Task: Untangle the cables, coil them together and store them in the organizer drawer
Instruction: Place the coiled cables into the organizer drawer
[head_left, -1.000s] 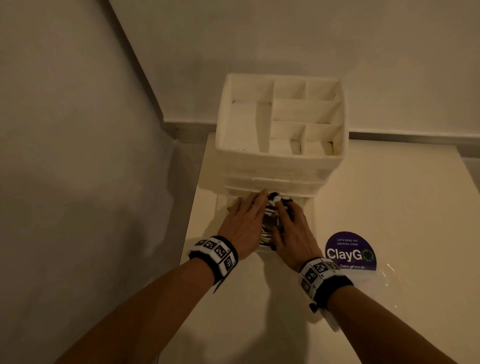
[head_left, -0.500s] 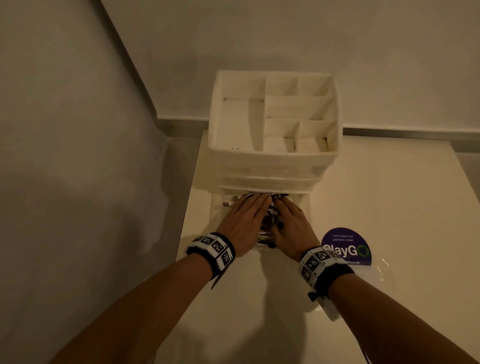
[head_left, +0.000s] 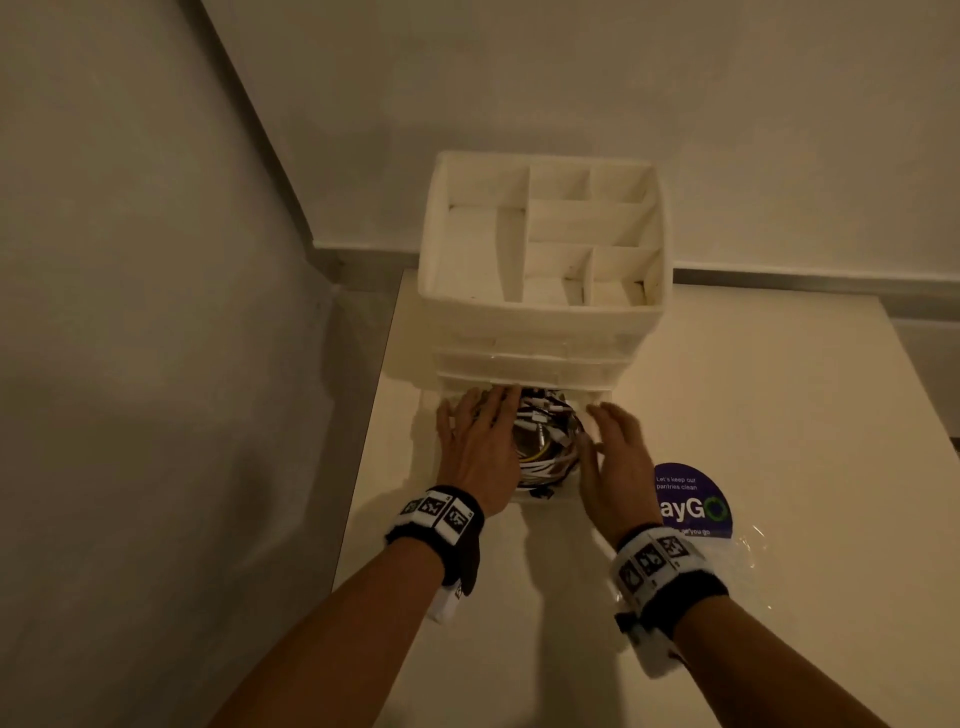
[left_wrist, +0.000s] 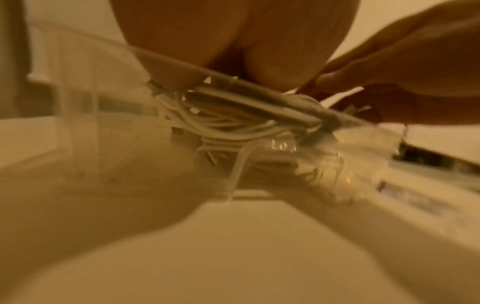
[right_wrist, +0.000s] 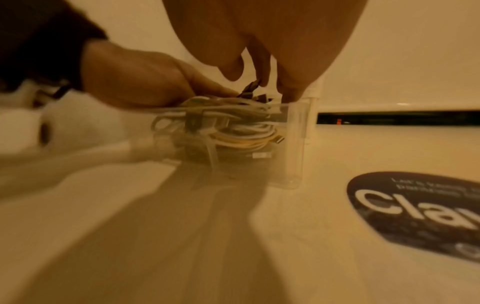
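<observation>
- While both hands flank the pulled-out drawer (head_left: 582, 410), the coiled cables (head_left: 543, 441) lie inside it, between the two sets of fingers.
- Left hand (head_left: 480, 452): fingers straight and lightly spread, laid over the left part of the coil, tips reaching toward the drawer's back. It presses and does not pinch.
- Right hand (head_left: 615, 457): fingers straight, close together, now just right of the coil along the drawer's right wall, no longer on top of the bundle. Half a second ago both hands covered the cables closely, and the coil was mostly hidden.
- Cables, right wrist view (right_wrist: 233, 131): white and yellowish loops seen through the clear drawer wall (right_wrist: 296, 144), with connector ends (right_wrist: 250, 92) poking above the rim just below the fingertips (right_wrist: 291, 90).
- Organizer (head_left: 545, 291): white unit with an open compartmented top, beyond the fingertips; the cable drawer is its lowest one, drawn out toward the wrists.
- Surface (head_left: 779, 415): pale top; a dark round sticker (head_left: 693, 501) lies just right of the right wrist.
- Reading of the change: the bundle appears seated and the right hand is coming off it, so storing looks nearly done.
- Remaining, by judgement: tuck the raised connector ends under the rim, then push the drawer in. Loops standing proud could snag on the drawer above.
</observation>
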